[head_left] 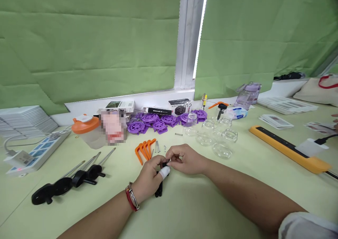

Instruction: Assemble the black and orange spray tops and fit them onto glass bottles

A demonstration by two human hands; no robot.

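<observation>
My left hand (150, 179), with white tape round its thumb, is closed on a small black part (165, 164). At the top of that part, the fingertips of my right hand (186, 158) are pinched together on what looks like a small metal spring (167, 160), mostly hidden by the fingers. Below my left hand lie black plastic pieces (158, 189), partly covered by it. Orange crank-shaped handles (144, 149) and metal pins (157, 146) lie just beyond my hands. Another spring (179, 134) rests farther back on the table.
Black discs with metal rods (76, 178) lie at left, near a power strip (43, 152) and an orange-lidded cup (87, 130). Purple plastic parts (160, 126) line the back. Glass jars (204, 137) stand right of centre, before a yellow power strip (287, 147). Another person's hand (335, 121) shows at the right edge.
</observation>
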